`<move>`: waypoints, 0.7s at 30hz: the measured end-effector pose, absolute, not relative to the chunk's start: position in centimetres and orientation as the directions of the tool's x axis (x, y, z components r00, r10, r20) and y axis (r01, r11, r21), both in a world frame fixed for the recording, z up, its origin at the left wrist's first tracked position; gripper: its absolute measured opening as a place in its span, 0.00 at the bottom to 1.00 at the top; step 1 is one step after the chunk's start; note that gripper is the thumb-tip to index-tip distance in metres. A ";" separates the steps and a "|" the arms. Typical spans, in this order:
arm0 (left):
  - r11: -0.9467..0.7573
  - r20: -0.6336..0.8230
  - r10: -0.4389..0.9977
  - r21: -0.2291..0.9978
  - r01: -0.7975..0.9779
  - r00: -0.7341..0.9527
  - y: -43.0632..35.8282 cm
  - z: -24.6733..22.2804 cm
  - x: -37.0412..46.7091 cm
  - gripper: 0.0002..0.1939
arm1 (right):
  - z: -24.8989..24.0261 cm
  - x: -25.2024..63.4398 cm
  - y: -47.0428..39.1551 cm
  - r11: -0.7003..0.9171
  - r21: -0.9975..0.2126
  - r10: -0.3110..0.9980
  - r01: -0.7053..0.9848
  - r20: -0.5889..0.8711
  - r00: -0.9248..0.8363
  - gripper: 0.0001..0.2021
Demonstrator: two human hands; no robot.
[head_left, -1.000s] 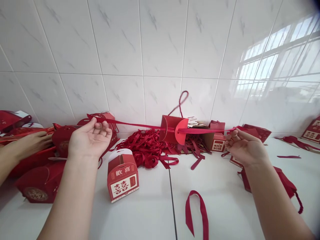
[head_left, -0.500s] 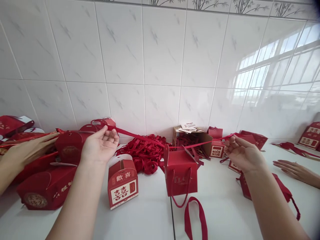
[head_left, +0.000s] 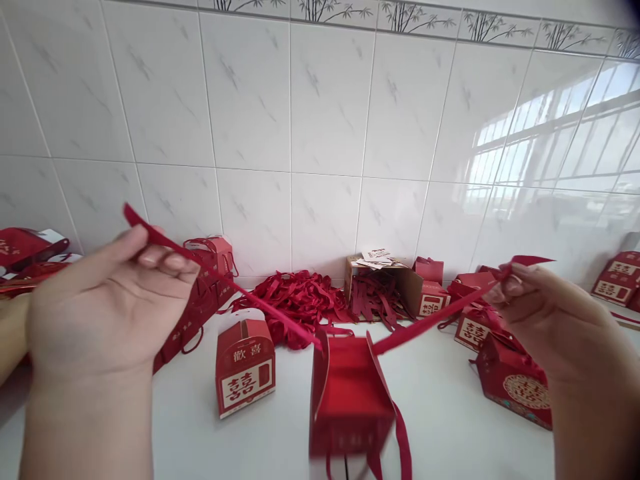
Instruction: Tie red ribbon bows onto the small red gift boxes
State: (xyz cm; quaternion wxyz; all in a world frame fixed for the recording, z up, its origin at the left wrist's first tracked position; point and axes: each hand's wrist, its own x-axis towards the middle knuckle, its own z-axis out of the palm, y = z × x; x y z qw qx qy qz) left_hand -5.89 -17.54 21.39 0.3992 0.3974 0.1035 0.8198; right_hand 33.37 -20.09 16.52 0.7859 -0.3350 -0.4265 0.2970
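A red ribbon [head_left: 273, 310] runs from both hands down to the raised side flaps of a small red box [head_left: 353, 393] at the lower centre. One end is pinched in my left hand [head_left: 117, 293], at the left, palm toward me. The other end is gripped by my right hand [head_left: 550, 313], at the right, with a short tail sticking out past the fingers. The box is slightly blurred and tilted, with a cord handle and a ribbon loop hanging at its front. Left of it stands a red box with white lettering [head_left: 246, 367].
A heap of red ribbons [head_left: 300, 300] lies by the tiled wall, beside an open cardboard box [head_left: 413, 287] holding more strips and cards. Red boxes [head_left: 517, 383] are grouped at right, others [head_left: 193, 307] behind my left hand. Another person's forearm [head_left: 13, 330] shows at the left edge.
Both hands have come closer to me and spread apart, pulling the ribbon ends into a V. The small red box has moved nearer. The other person's hand at right is out of view.
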 end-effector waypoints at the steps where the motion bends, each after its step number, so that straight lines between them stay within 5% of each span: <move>1: -0.663 0.595 0.725 0.469 -0.583 -0.346 -17.7 21.4 -6.4 0.09 | 16.6 33.3 -20.3 0.603 -0.778 0.748 -0.174 0.476 0.463 0.09; 6: -0.571 0.553 0.785 0.473 -0.671 -0.279 -16.8 21.3 -7.1 0.08 | 16.2 32.9 -19.2 0.533 -0.824 0.803 -0.190 0.423 0.419 0.11; 10: -0.349 0.336 0.926 0.594 -0.724 -0.171 -13.9 20.3 -5.9 0.11 | 14.7 32.7 -16.4 0.362 -0.896 0.907 -0.256 0.275 0.318 0.12; 14: -0.289 0.079 0.939 0.707 -0.646 -0.334 -11.2 19.0 -4.6 0.08 | 13.1 32.2 -13.9 0.275 -0.899 0.928 -0.340 0.155 0.339 0.11; 21: -0.624 0.257 0.780 0.386 -0.679 -0.571 -13.8 21.2 -7.0 0.06 | 14.4 33.3 -15.2 0.612 -0.615 0.787 -0.498 0.414 0.456 0.06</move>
